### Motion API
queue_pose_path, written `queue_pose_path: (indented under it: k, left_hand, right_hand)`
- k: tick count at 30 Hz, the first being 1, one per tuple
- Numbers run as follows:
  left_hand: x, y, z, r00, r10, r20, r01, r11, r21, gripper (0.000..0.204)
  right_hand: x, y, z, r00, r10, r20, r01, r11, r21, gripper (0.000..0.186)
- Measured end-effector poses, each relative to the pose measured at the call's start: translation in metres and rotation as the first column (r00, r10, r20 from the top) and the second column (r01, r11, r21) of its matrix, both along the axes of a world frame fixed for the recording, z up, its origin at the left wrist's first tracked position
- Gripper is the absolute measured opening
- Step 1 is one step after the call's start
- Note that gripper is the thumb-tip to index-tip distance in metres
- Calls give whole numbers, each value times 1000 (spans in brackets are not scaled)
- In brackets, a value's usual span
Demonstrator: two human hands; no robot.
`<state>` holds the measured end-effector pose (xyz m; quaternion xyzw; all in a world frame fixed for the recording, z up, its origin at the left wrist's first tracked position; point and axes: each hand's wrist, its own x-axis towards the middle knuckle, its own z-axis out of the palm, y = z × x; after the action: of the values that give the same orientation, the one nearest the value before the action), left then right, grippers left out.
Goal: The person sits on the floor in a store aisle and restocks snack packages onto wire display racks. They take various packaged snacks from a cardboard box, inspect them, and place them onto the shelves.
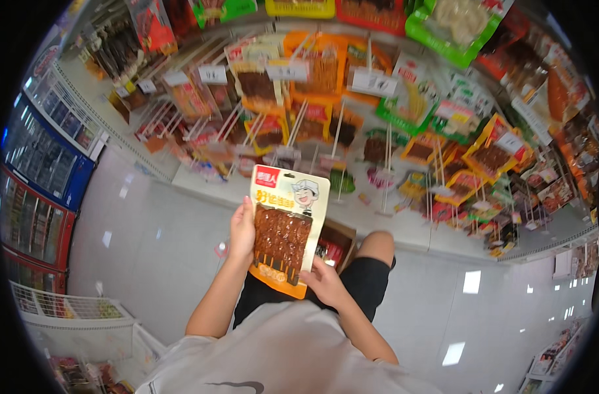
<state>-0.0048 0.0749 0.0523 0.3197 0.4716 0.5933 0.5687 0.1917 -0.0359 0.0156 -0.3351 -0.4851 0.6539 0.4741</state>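
Observation:
A cream and orange snack packet (pixel 285 236) with a clear window over brown food is held upright in front of me, its printed face towards me. My left hand (pixel 243 230) grips its left edge, the thumb lying along the front. At the lower right corner my right hand (pixel 323 282) pinches the packet between thumb and fingers. The fingers behind the packet are hidden on both hands. Below and behind it, partly covered, an open cardboard box (pixel 341 238) with red packets inside sits by my knee.
Ahead, a shelf rack holds hanging snack packets (pixel 316 65) on long metal hooks with white price tags (pixel 373 81). Its white base ledge (pixel 404 226) runs along the grey tiled floor (pixel 148 262). Blue and red glass-door fridges (pixel 40 157) stand at far left, a white wire shelf (pixel 69 305) nearer.

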Motion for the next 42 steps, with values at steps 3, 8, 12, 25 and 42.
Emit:
queue_pose_path:
  k: [3, 8, 12, 25, 42]
  left_hand:
    - [0, -40, -37, 983, -142, -118, 126, 983, -134, 41]
    - [8, -50, -70, 851, -511, -121, 474, 847, -240, 32]
    - [13, -49, -125, 704, -683, -193, 639, 728, -246, 32]
    - [9, -26, -192, 899, -434, 65, 438, 875, -206, 27]
    - [-24, -27, -190, 889, -405, 213, 427, 902, -67, 17]
  right_hand:
    - [-10, -22, -13, 995, 66, 69, -51, 976, -210, 26]
    - [34, -11, -54, 993, -56, 105, 84, 954, -287, 25]
    - [55, -2, -104, 962, -121, 245, 185, 948, -259, 25]
    - [23, 13, -148, 954, -154, 258, 244, 899, -363, 25]
    - [-7, 30, -139, 890, -278, 362, 366, 908, -203, 23]
